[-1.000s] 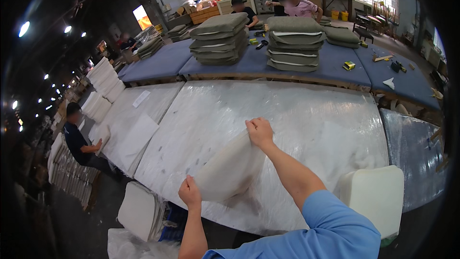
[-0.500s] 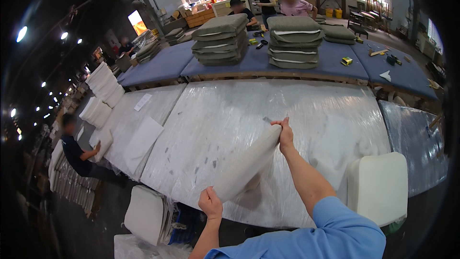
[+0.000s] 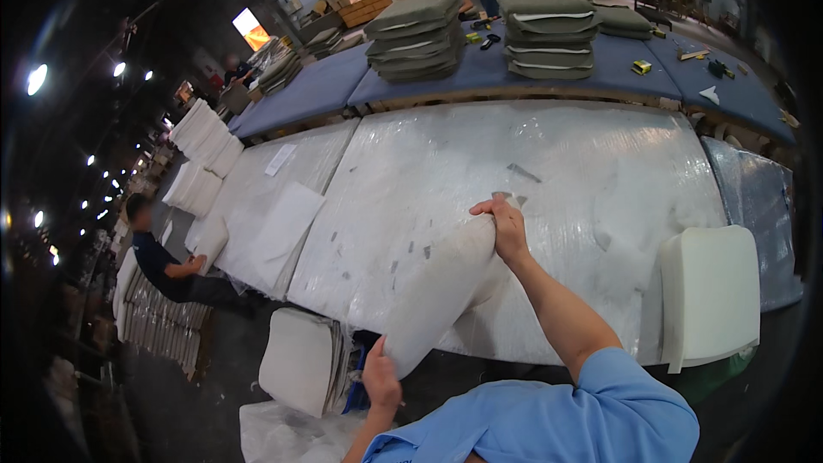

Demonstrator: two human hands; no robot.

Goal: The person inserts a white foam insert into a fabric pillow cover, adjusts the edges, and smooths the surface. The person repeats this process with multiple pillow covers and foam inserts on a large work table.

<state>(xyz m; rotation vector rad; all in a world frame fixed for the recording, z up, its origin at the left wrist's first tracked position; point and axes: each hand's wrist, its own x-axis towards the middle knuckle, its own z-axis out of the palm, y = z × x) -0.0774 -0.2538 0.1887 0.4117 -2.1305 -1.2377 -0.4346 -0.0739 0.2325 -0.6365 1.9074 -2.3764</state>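
Between my two hands, tilted on its edge, is a pale off-white seat cushion [image 3: 441, 296]. My right hand [image 3: 506, 227] is closed on its far upper corner, thumb and fingers over the edge. At the near lower end my left hand [image 3: 381, 377], slightly blurred, grips the other corner. Most of the cushion hangs over the plastic-covered table [image 3: 377, 197], and its lower end reaches past the near edge. Small dark scraps [image 3: 525, 173] lie on the table beyond my right hand. The cushion's underside is mostly hidden.
White cushion pieces stand stacked at the right [image 3: 716, 300] and lower left [image 3: 298, 360]. Grey-green cushion stacks [image 3: 549, 34] rest on a blue padded table [image 3: 480, 90] behind. A co-worker [image 3: 167, 257] handles a white cushion at the left; several people are farther back.
My left hand and the cushion's lower end have come nearer to me, off the table edge. The cushion shows more of its broad face. The whole view has shifted and tilted.
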